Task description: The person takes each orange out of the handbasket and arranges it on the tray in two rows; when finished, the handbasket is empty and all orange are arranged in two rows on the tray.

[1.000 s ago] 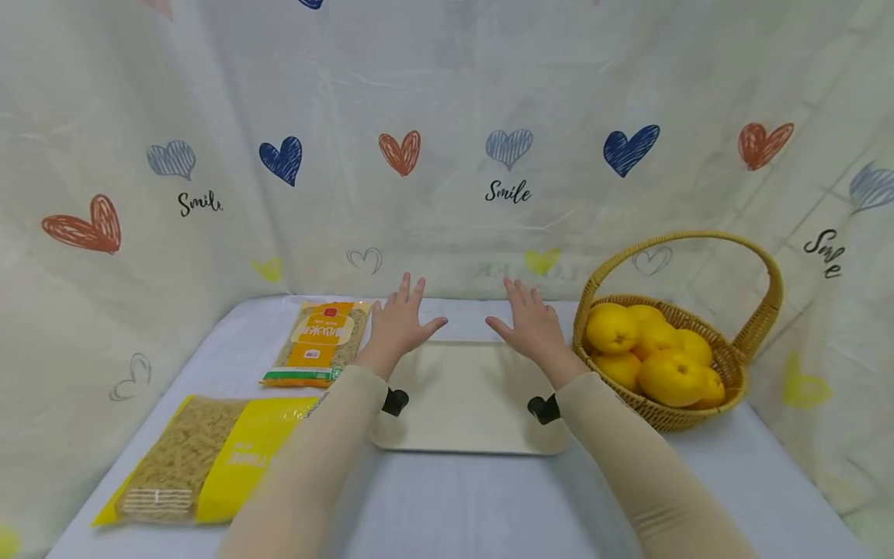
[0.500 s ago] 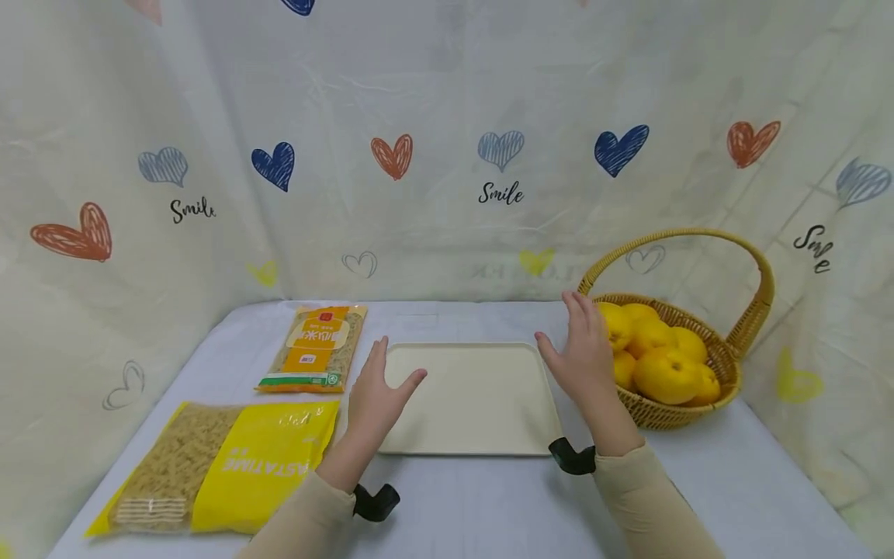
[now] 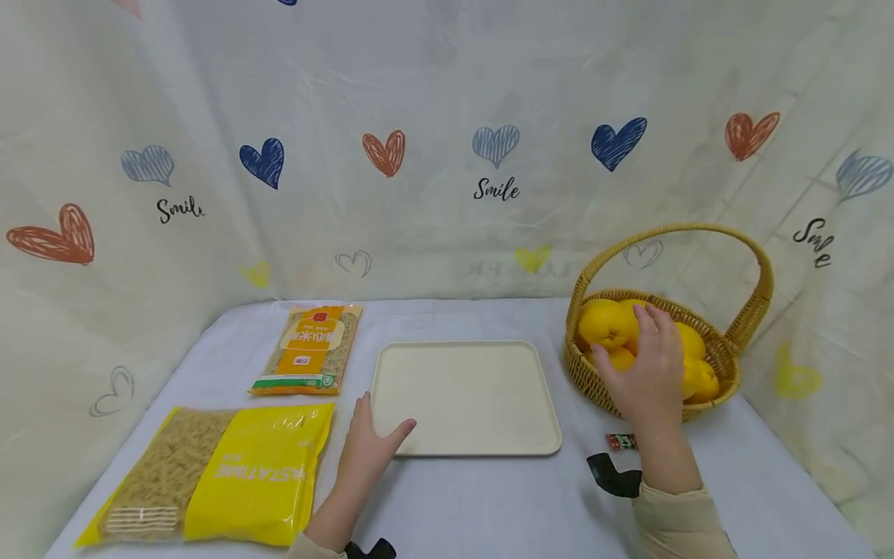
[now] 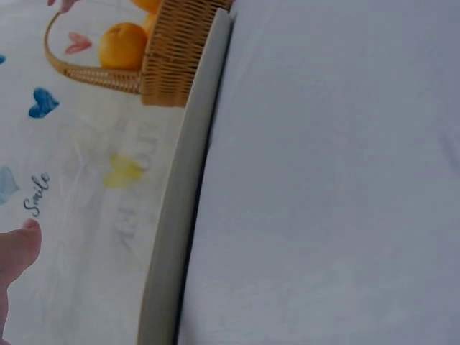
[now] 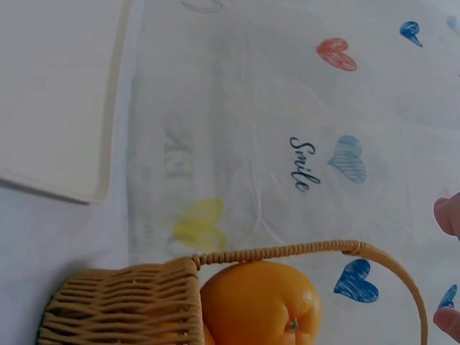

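Note:
My right hand is over the near side of a wicker basket, fingers apart and loosely bent, with nothing held. Several oranges fill the basket; the hand hides some. One orange with its navel showing appears close up in the right wrist view. My left hand is beside the front left corner of a cream tray, thumb spread from straight fingers. Whether it touches the tray I cannot tell. The left wrist view shows my left thumb and the tray's edge.
A yellow pasta bag lies at the front left, with an orange-labelled bag of grain behind it. A small dark-red wrapped item lies by my right wrist. The basket's tall handle arches over the fruit. A heart-printed curtain stands behind.
My right hand has moved right, from above the tray to the oranges. My left hand has drawn back toward the tray's near left corner. The small wrapped item has come into view.

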A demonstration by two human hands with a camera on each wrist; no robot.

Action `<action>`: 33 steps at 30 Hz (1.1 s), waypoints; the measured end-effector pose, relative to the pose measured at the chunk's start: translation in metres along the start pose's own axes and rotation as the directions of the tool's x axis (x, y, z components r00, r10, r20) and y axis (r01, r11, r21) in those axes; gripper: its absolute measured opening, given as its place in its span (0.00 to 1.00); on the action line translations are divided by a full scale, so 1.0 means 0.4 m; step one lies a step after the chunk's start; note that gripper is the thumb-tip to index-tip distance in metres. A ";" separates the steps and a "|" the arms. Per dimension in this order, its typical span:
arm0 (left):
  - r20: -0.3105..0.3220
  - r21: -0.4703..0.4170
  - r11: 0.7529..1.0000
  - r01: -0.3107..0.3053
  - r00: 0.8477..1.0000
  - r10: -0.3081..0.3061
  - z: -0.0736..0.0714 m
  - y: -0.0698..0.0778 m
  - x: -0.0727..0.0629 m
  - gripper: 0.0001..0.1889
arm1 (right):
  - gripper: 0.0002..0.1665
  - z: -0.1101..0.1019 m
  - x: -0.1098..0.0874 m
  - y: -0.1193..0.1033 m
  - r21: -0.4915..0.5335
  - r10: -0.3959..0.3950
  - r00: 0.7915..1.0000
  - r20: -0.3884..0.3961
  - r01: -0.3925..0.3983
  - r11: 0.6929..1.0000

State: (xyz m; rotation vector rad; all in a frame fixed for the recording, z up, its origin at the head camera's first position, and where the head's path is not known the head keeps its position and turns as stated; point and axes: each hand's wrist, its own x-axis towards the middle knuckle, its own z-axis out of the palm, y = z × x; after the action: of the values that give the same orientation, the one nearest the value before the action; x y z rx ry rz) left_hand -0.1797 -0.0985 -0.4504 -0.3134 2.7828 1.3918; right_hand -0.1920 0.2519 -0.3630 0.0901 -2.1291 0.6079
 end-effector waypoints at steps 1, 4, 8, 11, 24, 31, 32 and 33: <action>0.009 0.003 1.000 0.013 1.000 -0.013 0.004 -0.007 0.002 0.54 | 0.41 -0.008 0.000 0.006 -0.006 -0.001 1.000 -0.007 0.000 1.000; 0.031 -0.007 0.999 0.035 0.999 -0.035 0.008 -0.023 0.006 0.56 | 0.42 -0.029 0.003 0.023 -0.041 0.016 0.999 -0.030 -0.018 0.999; 0.052 -0.012 0.999 0.039 0.998 -0.039 0.005 -0.039 0.014 0.57 | 0.42 -0.066 0.010 0.032 -0.050 0.113 0.994 0.003 -0.113 0.992; 0.069 0.008 0.999 0.039 0.997 -0.039 0.005 -0.049 0.017 0.57 | 0.43 -0.091 0.013 0.041 -0.045 0.188 0.981 0.058 -0.185 0.982; 0.103 0.141 0.989 -0.040 0.994 0.026 -0.007 -0.060 0.006 0.55 | 0.46 -0.124 0.030 0.103 -0.098 0.294 0.927 0.234 -0.278 0.955; 0.114 0.195 0.980 -0.047 0.993 0.025 -0.007 -0.055 -0.001 0.56 | 0.50 -0.131 0.032 0.132 -0.166 0.335 0.850 0.406 -0.292 0.942; 0.113 0.201 0.978 -0.048 0.993 0.025 -0.007 -0.054 -0.001 0.56 | 0.51 -0.131 0.031 0.135 -0.182 0.353 0.833 0.426 -0.303 0.935; 0.113 0.206 0.977 -0.050 0.993 0.027 -0.006 -0.053 -0.002 0.56 | 0.51 -0.131 0.029 0.137 -0.204 0.369 0.817 0.443 -0.309 0.929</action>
State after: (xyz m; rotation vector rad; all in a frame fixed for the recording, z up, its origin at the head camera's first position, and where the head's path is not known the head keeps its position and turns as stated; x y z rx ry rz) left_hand -0.1751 -0.1127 -0.4655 -0.1729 2.8236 1.0738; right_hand -0.1750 0.3258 -0.3501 -0.2436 -2.6901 0.7135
